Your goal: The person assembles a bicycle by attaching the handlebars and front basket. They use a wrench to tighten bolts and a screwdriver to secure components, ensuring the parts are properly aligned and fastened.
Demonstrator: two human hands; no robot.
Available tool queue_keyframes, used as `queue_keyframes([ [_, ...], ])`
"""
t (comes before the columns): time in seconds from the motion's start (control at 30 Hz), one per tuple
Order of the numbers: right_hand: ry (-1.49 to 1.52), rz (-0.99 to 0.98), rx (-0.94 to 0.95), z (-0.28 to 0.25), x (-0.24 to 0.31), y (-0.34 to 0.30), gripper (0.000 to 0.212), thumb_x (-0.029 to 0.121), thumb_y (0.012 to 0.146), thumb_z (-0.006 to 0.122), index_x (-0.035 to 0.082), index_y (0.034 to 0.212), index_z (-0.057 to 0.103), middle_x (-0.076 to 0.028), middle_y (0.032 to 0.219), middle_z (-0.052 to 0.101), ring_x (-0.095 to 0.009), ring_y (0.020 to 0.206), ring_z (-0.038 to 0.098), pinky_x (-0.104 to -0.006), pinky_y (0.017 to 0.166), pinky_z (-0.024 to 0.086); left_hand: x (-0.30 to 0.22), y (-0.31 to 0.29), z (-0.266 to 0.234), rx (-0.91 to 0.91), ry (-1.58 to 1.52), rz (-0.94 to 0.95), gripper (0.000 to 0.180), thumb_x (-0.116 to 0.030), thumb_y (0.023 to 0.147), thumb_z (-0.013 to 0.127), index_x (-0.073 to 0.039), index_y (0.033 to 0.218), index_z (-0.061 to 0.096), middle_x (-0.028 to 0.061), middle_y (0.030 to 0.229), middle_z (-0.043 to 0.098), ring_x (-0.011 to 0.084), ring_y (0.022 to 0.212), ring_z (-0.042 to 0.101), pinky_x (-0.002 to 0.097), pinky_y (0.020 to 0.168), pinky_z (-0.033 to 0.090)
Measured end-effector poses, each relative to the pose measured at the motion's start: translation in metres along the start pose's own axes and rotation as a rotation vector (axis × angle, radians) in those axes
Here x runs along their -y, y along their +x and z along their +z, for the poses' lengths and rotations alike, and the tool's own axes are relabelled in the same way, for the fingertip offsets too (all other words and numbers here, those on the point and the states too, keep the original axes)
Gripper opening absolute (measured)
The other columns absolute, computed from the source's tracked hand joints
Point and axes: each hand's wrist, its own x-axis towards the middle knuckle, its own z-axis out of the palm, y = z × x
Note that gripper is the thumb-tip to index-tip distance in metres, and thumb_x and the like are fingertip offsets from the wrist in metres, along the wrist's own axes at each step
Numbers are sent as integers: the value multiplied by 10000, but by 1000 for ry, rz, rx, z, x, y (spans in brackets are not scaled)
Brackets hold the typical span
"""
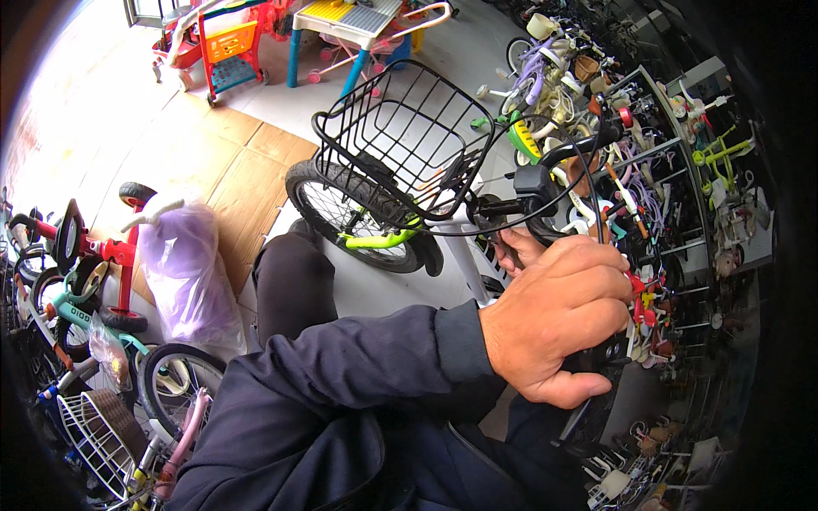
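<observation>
My left arm reaches across to the right in a dark sleeve. My left hand is curled over the near side of a bicycle's black handlebar, back of the hand up and thumb stretched along. My right hand shows only in part behind it, beside the pale frame tube below the stem. Its fingers are bent together; whatever is in them is hidden. The bicycle has a black wire basket, a front wheel and a lime-green mudguard piece.
Flattened cardboard lies on the floor beyond my knee. At left stand a plastic-wrapped purple item, small bikes and a white basket. A toy table and toy trolley stand ahead. Crowded racks line the right.
</observation>
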Motion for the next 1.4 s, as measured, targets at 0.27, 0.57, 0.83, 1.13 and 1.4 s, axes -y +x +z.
queue_keyframes([
  [0.27, 323, 65, -141, 69, -16, -25, 552, 685, 942, 471, 144, 851, 522, -7, 583, 488, -149, 392, 405, -310, 391, 352, 2, 0, 3, -7, -44, -14, 504, -452, 740, 682, -11, 965, 587, 147, 1064, 544, 381, 1083, 518, 527, 919, 404],
  [0.57, 874, -63, 123, 111, -24, -46, 510, 626, 963, 494, 143, 1123, 521, -37, 827, 551, -175, 683, 560, -312, 604, 470, 2, -1, 3, -14, -30, -17, 510, -464, 745, 673, -9, 962, 595, 153, 1058, 551, 387, 1086, 524, 538, 932, 398],
  [0.83, 429, 76, -192, 30, -27, -28, 400, 536, 1017, 480, 143, 1064, 538, 0, 912, 533, -104, 785, 519, -247, 659, 473, -1, -1, 3, -16, -31, -21, 511, -441, 719, 691, -12, 978, 592, 147, 1072, 544, 384, 1103, 515, 539, 949, 384],
  [1.13, 133, -1, -70, 20, -9, -13, 457, 573, 1016, 433, 127, 962, 517, 0, 751, 496, -113, 596, 451, -269, 526, 403, 2, 0, 2, -8, -32, -13, 499, -426, 711, 693, -12, 969, 589, 147, 1077, 539, 382, 1109, 506, 540, 936, 385],
  [1.4, 199, 15, -164, 55, -19, -23, 524, 605, 1015, 391, 114, 871, 499, 0, 608, 464, -121, 428, 391, -288, 407, 341, 4, 0, 7, -30, -82, -17, 480, -424, 711, 681, -16, 946, 589, 148, 1073, 539, 388, 1093, 500, 551, 951, 369],
])
